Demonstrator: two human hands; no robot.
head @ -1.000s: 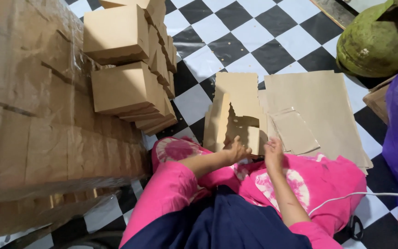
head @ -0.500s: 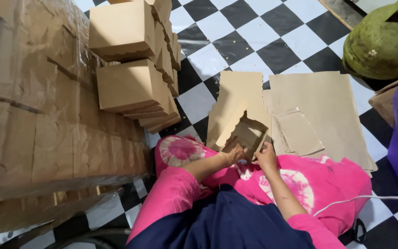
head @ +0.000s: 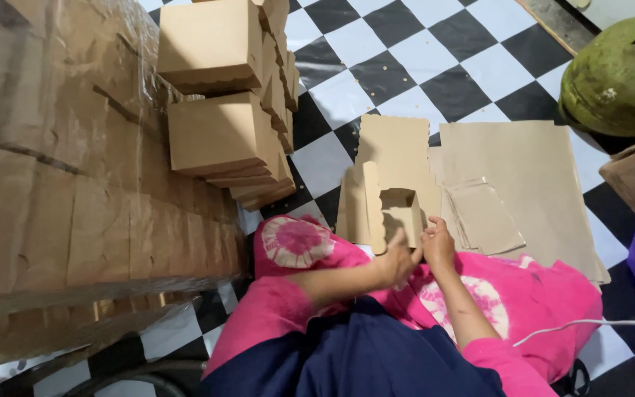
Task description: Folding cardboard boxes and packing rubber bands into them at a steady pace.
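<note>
Both your left hand (head: 398, 259) and right hand (head: 439, 246) grip the half-folded brown cardboard box (head: 387, 202), which stands upright on your lap, just ahead of both hands.

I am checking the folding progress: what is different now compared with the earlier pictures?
The cardboard box blank went from nearly flat to partly folded, its side walls raised. The left hand and right hand moved closer together at its near edge. The finished boxes and brown paper sheets stayed put.
</note>
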